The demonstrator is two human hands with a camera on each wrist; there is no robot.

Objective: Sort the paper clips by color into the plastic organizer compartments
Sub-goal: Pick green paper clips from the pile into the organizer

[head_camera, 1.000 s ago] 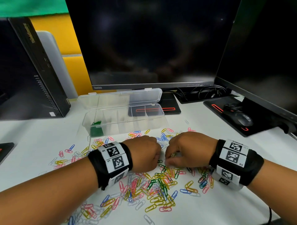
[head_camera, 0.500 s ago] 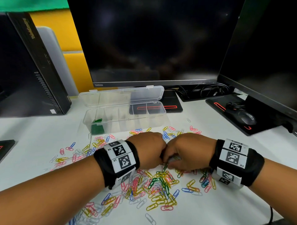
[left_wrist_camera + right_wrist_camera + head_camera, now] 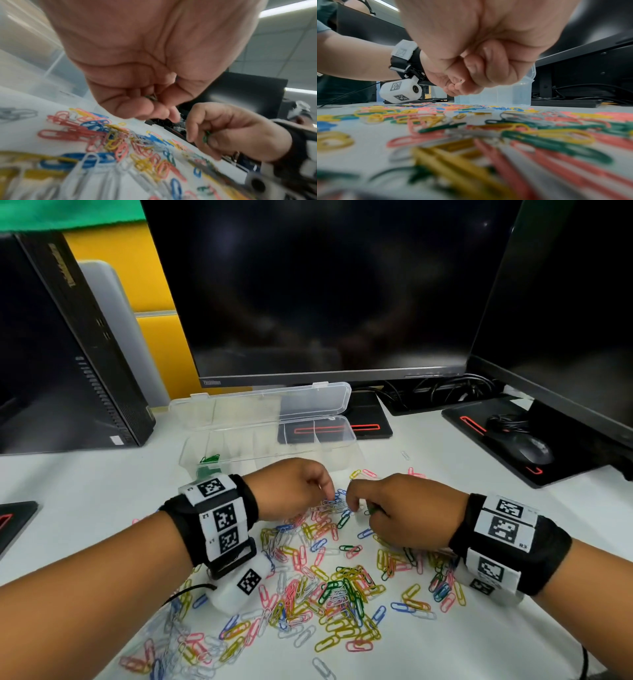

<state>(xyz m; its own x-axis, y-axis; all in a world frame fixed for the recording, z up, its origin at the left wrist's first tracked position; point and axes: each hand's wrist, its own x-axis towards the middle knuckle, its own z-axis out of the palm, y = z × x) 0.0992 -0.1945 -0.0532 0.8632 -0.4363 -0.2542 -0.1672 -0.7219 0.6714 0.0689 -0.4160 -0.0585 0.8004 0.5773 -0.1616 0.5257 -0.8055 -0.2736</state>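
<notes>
Loose paper clips [image 3: 342, 587] in pink, yellow, blue, green and white lie scattered across the white desk. Behind them stands the clear plastic organizer [image 3: 274, 465] with its lid open; green clips [image 3: 209, 459] sit in its leftmost compartment. My left hand [image 3: 323, 489] hovers over the far edge of the pile, its fingers curled around a small dark clip [image 3: 150, 97] whose colour I cannot tell. My right hand [image 3: 356, 501], a finger's width to the right, pinches a green clip [image 3: 205, 136] between thumb and curled fingers. In the right wrist view the right hand [image 3: 479, 60] is a closed fist just above the clips.
A large monitor [image 3: 325, 302] stands behind the organizer, its base [image 3: 366, 419] just beyond it. A second monitor [image 3: 565, 320] is at the right, with a mouse [image 3: 534, 450] on a black pad. A black computer tower [image 3: 68, 354] stands at the left.
Both hands have moved away from me, toward the organizer, and drawn slightly apart. They were touching over the middle of the pile half a second ago.
</notes>
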